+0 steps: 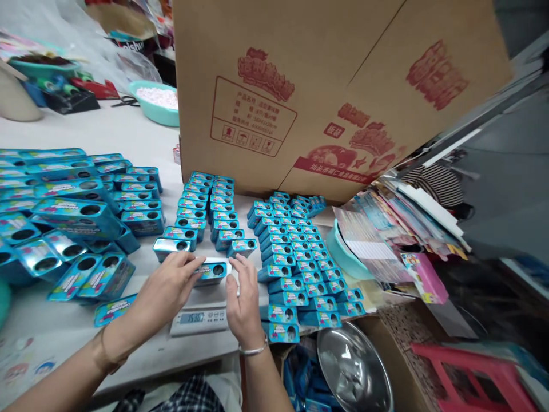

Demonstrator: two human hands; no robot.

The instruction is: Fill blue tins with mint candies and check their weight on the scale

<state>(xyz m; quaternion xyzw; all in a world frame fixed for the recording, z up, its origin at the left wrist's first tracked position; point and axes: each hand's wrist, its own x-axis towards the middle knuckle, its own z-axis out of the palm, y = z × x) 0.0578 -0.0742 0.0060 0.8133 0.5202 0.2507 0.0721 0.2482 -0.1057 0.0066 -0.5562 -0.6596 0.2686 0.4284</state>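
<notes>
A small blue printed box with a dark round opening on top stands on a white digital scale, whose display reads about 153.6. My left hand has its fingertips closed on the box's left end. Just right of the box, my right hand is curved with thumb and fingers apart; nothing shows in it, and whether it touches the scale's platform I cannot tell. Beyond my hands, matching blue boxes stand in two rows. One blue box is right behind my right fingertips.
A big cardboard carton rises behind the rows. More blue boxes are piled at left and grouped at right. Turquoise basins hold small items. Below the table edge are a metal bowl and a red stool.
</notes>
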